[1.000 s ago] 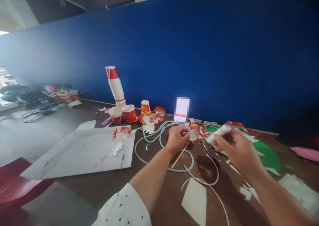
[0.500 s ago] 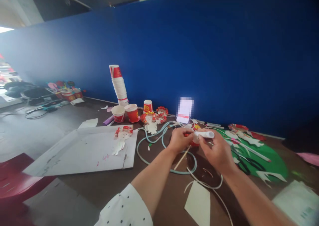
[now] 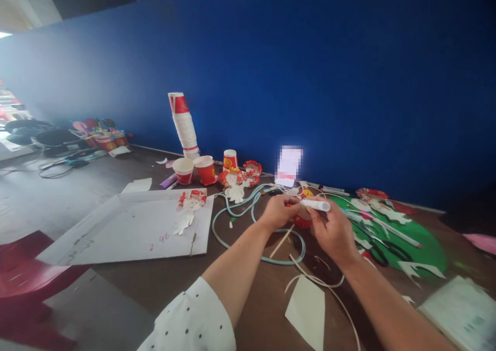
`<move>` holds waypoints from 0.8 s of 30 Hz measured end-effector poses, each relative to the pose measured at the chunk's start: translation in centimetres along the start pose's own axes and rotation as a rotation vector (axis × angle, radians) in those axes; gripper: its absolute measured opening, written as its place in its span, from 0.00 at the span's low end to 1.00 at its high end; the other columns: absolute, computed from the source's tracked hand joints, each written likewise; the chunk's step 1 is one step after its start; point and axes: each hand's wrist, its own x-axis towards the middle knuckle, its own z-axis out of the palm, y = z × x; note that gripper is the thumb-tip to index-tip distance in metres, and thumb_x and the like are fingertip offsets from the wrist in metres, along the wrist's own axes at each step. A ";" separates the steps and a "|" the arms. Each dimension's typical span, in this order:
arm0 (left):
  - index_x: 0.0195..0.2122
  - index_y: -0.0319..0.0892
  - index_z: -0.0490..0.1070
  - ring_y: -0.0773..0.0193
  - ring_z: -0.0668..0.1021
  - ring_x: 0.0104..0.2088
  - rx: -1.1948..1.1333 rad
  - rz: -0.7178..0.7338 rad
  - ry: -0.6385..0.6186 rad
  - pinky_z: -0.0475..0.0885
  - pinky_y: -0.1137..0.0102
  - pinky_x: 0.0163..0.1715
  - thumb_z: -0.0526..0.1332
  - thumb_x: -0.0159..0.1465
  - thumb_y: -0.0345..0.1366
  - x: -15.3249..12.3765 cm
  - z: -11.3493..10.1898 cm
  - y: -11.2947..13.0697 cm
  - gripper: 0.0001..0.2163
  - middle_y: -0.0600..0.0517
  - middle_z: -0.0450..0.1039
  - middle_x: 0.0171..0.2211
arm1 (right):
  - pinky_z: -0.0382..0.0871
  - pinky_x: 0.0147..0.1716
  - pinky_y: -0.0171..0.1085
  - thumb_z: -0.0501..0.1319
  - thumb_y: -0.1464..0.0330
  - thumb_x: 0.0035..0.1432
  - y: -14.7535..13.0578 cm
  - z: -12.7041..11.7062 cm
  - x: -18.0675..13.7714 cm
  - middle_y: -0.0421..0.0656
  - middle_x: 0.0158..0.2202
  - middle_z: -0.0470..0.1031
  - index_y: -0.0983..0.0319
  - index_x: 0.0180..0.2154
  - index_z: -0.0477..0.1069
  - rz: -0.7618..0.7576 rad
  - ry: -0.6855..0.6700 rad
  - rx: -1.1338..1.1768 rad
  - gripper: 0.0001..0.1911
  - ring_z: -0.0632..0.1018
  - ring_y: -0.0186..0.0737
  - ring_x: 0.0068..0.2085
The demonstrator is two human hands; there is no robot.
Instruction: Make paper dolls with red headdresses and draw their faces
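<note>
My right hand (image 3: 332, 233) is closed in a pinch around a white marker (image 3: 316, 205), its blunt white end pointing right. My left hand (image 3: 279, 211) is closed on a red-and-white paper piece (image 3: 303, 220) with a frilly red edge, held just below the marker. The fingers hide much of that piece. Both hands are close together above the brown table. Under them lie a coiled pale-blue cable (image 3: 219, 242) and a thin wooden stick (image 3: 282, 241). A lit phone (image 3: 289, 168), blurred out, leans against the blue panel just behind.
A tall stack of paper cups (image 3: 185, 129) leans at the back, with single red cups (image 3: 205, 169) and paper dolls (image 3: 234, 185) beside it. At left lies a white board (image 3: 127, 232). Scissors (image 3: 382, 250) and scraps lie on a green disc (image 3: 426, 250) at right.
The camera view has tilted slightly, so the scene sits a little higher. The marker and both hands have barely moved; more of the red frilly edge shows below them.
</note>
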 end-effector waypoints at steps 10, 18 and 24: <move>0.35 0.38 0.79 0.67 0.76 0.28 0.100 0.034 0.031 0.72 0.74 0.31 0.65 0.56 0.36 0.5 0.0 -1.0 0.09 0.53 0.76 0.28 | 0.71 0.47 0.45 0.57 0.63 0.62 -0.4 -0.8 0.0 0.49 0.44 0.76 0.61 0.46 0.70 0.121 0.081 0.051 0.12 0.77 0.45 0.45; 0.37 0.38 0.78 0.69 0.74 0.26 0.078 0.026 -0.013 0.68 0.76 0.26 0.63 0.57 0.38 0.3 0.1 -0.9 0.11 0.53 0.75 0.27 | 0.71 0.47 0.46 0.55 0.63 0.63 -0.2 -0.1 -0.1 0.50 0.43 0.76 0.61 0.46 0.69 -0.029 -0.001 -0.040 0.12 0.77 0.47 0.46; 0.37 0.38 0.79 0.69 0.72 0.24 0.143 0.002 -0.022 0.68 0.76 0.26 0.62 0.56 0.35 0.1 0.2 -0.6 0.10 0.54 0.74 0.25 | 0.71 0.47 0.46 0.55 0.62 0.64 -0.5 -0.3 -0.1 0.50 0.44 0.77 0.60 0.47 0.70 0.046 0.016 -0.014 0.13 0.78 0.47 0.46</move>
